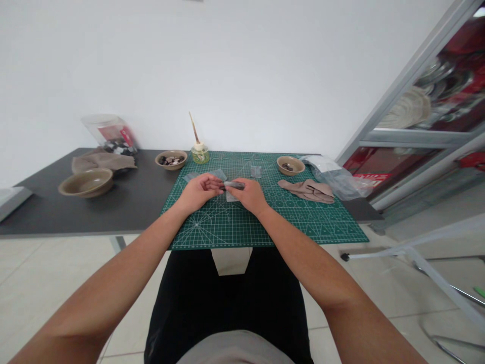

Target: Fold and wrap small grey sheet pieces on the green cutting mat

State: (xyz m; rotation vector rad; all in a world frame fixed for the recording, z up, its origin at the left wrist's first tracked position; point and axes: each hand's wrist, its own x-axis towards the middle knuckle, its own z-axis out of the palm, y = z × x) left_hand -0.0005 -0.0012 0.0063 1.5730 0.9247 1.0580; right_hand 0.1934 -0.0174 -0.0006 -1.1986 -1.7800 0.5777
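Both my hands meet over the middle of a green cutting mat (265, 222). My left hand (200, 191) and my right hand (248, 194) are closed in a pinch on a small clear plastic bag (234, 186) with something dark in it. Other small clear bags (256, 171) lie on the mat just beyond my fingers. What the bag holds is too small to make out.
On the dark table (76, 207): a wide tan bowl (86, 182), a small bowl of dark pieces (171, 160), a glass bottle with a stick (199, 151), another small bowl (290, 165), a beige cloth (307, 190), clear bags (337, 178), a plastic jar (109, 132). A metal frame stands at the right.
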